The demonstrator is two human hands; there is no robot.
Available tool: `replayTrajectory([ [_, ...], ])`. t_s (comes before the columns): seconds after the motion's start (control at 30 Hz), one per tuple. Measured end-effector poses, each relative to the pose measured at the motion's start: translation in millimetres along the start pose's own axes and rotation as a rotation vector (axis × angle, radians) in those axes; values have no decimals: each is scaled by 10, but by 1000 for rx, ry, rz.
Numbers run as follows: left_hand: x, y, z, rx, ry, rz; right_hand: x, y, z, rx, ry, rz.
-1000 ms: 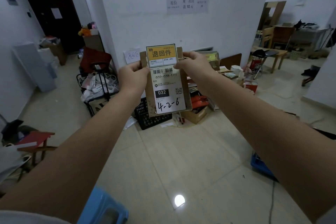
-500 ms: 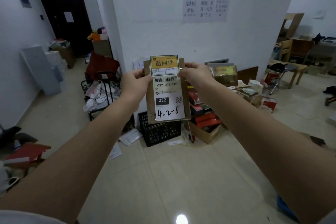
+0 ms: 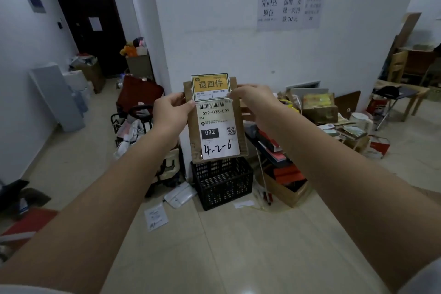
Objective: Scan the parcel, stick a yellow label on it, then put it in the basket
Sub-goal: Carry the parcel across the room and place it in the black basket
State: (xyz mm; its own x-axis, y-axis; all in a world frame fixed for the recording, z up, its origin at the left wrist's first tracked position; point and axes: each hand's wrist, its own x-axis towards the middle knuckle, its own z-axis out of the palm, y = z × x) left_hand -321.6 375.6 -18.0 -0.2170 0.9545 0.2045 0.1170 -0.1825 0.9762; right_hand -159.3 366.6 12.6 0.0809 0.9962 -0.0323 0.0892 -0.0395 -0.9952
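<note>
Both hands hold a brown parcel (image 3: 216,124) upright at arm's length: left hand (image 3: 170,112) and right hand (image 3: 256,102) each pinch a top corner. A yellow label (image 3: 210,86) sits at its top. The black basket (image 3: 223,182) stands on the floor just below. Labelling looks done; next, lower the parcel in.

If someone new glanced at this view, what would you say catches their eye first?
Probably the brown parcel held upright at centre frame, gripped by the left hand and right hand. Its yellow label stands out at the top edge. Just below it on the floor sits a black basket.
</note>
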Motion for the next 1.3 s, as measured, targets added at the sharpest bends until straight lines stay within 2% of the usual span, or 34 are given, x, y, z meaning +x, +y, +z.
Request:
replayTrajectory([
  [0.3,951,-310,321,56,0,-34,1051,133,31,-48,2,36],
  [0.43,1499,-589,657,100,22,-77,1780,387,-13,-3,-67,66],
  [0.57,2171,-874,1084,89,29,-124,2609,580,-158,-62,-124,76],
  [0.77,3194,-1093,1603,63,103,-132,3837,470,-327,-71,-167,75],
  [1.0,3973,-1387,1806,111,197,-170,4761,568,-248,-56,-259,141],
  [1.3,5093,-1973,2031,85,199,-254,5973,766,-2,-69,-229,192],
])
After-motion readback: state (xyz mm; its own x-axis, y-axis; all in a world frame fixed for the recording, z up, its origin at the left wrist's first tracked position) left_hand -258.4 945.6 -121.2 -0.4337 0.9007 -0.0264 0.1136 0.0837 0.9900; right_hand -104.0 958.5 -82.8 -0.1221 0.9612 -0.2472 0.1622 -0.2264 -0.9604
